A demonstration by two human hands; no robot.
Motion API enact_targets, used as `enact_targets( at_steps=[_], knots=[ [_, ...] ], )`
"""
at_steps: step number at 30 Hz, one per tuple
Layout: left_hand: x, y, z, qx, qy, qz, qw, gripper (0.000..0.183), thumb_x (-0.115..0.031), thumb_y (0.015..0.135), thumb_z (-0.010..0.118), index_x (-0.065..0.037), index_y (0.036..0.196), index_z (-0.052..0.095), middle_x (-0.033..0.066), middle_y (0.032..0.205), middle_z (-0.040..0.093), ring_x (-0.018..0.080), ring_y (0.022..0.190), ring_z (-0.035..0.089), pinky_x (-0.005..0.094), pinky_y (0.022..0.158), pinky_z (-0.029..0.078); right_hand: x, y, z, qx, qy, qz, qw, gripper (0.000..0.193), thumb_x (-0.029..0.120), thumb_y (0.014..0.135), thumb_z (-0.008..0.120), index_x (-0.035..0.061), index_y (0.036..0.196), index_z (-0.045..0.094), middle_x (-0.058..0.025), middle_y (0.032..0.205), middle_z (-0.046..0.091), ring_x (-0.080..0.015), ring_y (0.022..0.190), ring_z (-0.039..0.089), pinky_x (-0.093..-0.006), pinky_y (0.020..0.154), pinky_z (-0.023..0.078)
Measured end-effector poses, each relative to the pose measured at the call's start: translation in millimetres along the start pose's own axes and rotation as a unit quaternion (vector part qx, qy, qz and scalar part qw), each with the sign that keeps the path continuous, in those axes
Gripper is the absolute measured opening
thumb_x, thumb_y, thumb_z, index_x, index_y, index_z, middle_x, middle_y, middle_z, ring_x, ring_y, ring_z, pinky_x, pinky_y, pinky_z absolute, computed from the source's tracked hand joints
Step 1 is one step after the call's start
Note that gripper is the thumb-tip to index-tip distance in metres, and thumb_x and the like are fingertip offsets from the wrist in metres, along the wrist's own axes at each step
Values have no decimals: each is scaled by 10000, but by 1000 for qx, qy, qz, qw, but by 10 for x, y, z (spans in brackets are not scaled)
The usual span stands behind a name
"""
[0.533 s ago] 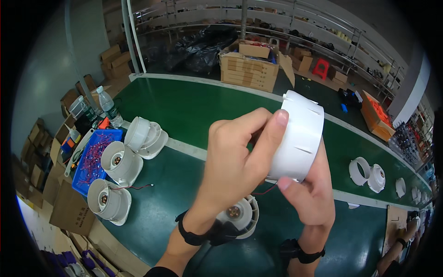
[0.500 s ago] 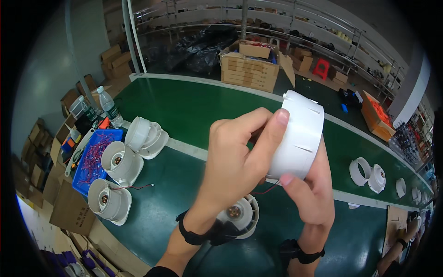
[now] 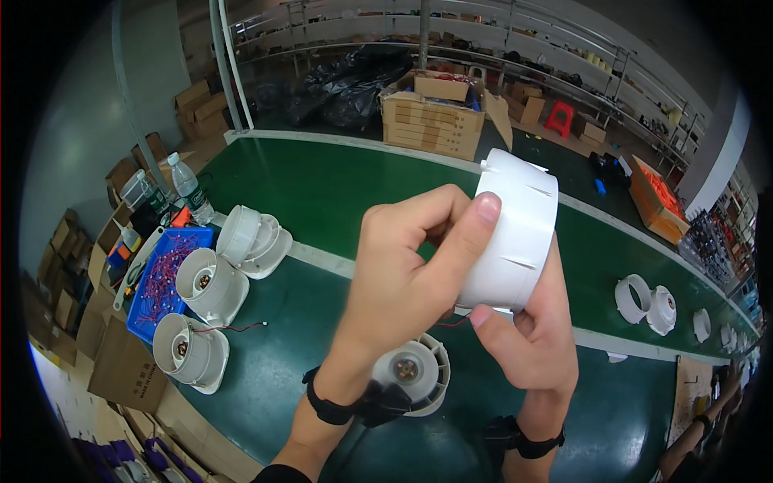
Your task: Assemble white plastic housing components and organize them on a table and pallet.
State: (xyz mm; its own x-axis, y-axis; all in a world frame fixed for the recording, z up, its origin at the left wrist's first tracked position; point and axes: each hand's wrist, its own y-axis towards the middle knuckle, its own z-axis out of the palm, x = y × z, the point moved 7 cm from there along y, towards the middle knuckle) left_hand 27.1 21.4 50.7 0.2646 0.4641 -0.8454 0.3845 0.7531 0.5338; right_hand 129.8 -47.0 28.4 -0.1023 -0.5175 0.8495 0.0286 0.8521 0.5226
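A white cylindrical plastic housing is held up in the air between my two hands, tilted. My left hand grips its left side, thumb flat on the outer wall and the other fingers bent out of sight behind. My right hand holds it from below and the right, thumb at the lower rim. A thin dark red wire hangs at the housing's lower end. Below my hands, a round white fan-like part with copper windings in its centre lies on the dark green bench, partly hidden by my left wrist.
Several white housings stand at the left beside a blue tray of thin wires and plastic bottles. A green belt runs behind, carrying a white ring and a round part. Another person's arm shows at lower right.
The housing and both hands have shifted slightly left, and my right thumb has slid along with the lower rim. At lower right, the other person's arm has moved.
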Motion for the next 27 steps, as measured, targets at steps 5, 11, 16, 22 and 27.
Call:
enact_targets(
  at_steps=[5, 11, 16, 22, 27],
  knots=[
    [137, 47, 22, 47, -76, -6, 996, 271, -170, 919, 633, 17, 724, 610, 1, 570, 555, 45, 537, 519, 220, 445, 402, 55, 64, -74, 7, -145, -67, 987, 578, -8, 791, 552, -54, 1334, 356, -167, 964, 654, -248, 837, 684, -325, 741, 523],
    [92, 55, -74, 74, 87, 59, 992, 269, -196, 751, 799, 34, 779, 663, 73, 642, 650, 96, 583, 617, 220, 521, 476, -52, 74, -101, -7, -186, -18, 982, 438, 64, 809, 597, -51, 1201, 438, -220, 828, 669, -388, 748, 694, -383, 631, 537],
    [113, 54, -62, 72, 116, -27, 990, 240, -162, 739, 815, 11, 832, 678, 29, 716, 666, 72, 630, 615, 194, 572, 470, -53, 80, -65, -9, -205, -32, 978, 473, 72, 811, 606, -53, 1227, 418, -224, 843, 670, -383, 763, 697, -389, 656, 538],
    [15, 29, -63, 153, 62, 105, 981, 165, -99, 805, 740, 33, 855, 654, 87, 664, 640, 130, 572, 603, 245, 546, 480, -14, 50, -116, -47, -16, -83, 995, 597, 158, 851, 627, -56, 1338, 355, -185, 1098, 639, -237, 1017, 636, -329, 848, 489],
    [-11, 40, -38, 154, 103, 134, 973, 146, -61, 782, 751, 36, 865, 680, 85, 705, 660, 123, 649, 650, 239, 582, 508, -7, 74, -213, -125, -67, -60, 988, 453, 159, 930, 556, -56, 1306, 422, -142, 1069, 635, -164, 958, 601, -290, 815, 478]
  ],
)
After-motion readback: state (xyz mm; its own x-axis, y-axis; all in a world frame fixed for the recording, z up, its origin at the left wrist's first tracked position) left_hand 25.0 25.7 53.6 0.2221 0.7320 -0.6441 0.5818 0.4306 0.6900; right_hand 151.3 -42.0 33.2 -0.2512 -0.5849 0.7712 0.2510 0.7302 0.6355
